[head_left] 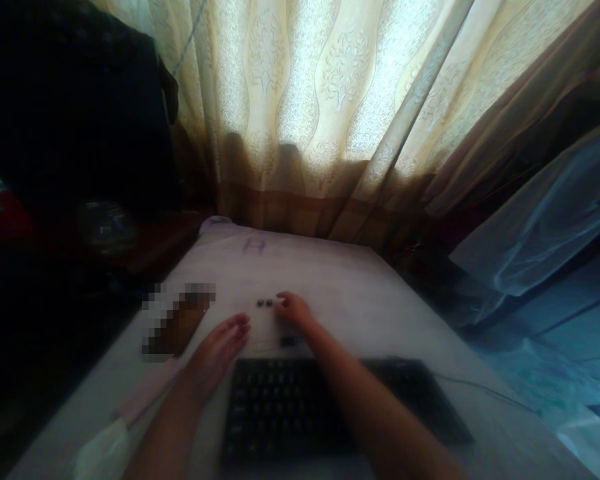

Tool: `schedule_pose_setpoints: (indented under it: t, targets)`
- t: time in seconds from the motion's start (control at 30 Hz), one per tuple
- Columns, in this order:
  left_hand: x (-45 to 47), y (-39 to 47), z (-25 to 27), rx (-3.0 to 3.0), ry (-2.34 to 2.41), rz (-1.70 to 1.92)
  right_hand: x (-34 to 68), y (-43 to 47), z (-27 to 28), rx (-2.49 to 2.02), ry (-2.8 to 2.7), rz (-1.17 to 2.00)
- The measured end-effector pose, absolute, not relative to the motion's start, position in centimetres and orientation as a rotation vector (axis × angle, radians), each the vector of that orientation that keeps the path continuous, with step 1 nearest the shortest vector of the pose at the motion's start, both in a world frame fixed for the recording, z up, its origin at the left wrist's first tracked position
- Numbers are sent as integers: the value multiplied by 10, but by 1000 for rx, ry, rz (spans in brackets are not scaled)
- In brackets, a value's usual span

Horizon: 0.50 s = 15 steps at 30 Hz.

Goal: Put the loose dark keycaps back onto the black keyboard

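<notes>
Two small dark pieces (pixel 265 303), possibly keycaps, sit side by side on the pale cloth surface (pixel 325 273). Just right of them is my right hand (pixel 293 310), its fingers curled in; whatever they hold, if anything, is too small and blurred to name. My left hand (pixel 225 343) rests open to the left of the pieces, fingers stretched out and holding nothing. A black keyboard (pixel 275 407) lies below both hands, partly covered by my right forearm. Between the hands and the keyboard is a small dark rectangular piece (pixel 287 341).
A blurred-out brown object (pixel 180 327) lies left of my left hand, with a pink strip (pixel 147 393) and a whitish bundle (pixel 103 450) nearer. A cable (pixel 485 387) runs off right. Curtains (pixel 300 100) hang behind; a dark screen-like shape (pixel 80 120) stands left.
</notes>
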State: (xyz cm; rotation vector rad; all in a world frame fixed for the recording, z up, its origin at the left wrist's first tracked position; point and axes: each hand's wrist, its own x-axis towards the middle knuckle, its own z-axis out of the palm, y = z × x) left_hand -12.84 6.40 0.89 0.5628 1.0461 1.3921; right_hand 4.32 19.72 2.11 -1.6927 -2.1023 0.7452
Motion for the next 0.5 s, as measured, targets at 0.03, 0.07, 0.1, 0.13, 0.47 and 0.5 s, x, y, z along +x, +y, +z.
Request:
schedule_pose_setpoints:
  t: [0.03, 0.07, 0.1, 0.13, 0.47, 0.5]
  targets:
    - [-128, 64, 9, 552, 1043, 1393, 42, 198, 20, -1694, -2114, 726]
    - [-128, 64, 9, 544, 1040, 1393, 40, 199, 20, -1696, -2125, 710]
    - [-128, 65, 9, 536, 1038, 1392, 38, 199, 19, -1698, -2136, 695]
    - [-128, 65, 9, 530, 1036, 1390, 37, 200, 19, -1699, -2146, 681]
    - [-128, 66, 8, 574, 1051, 1382, 33, 197, 23, -1683, -2170, 636]
    - [-128, 66, 8, 589, 1057, 1379, 34, 195, 24, -1677, -2165, 645]
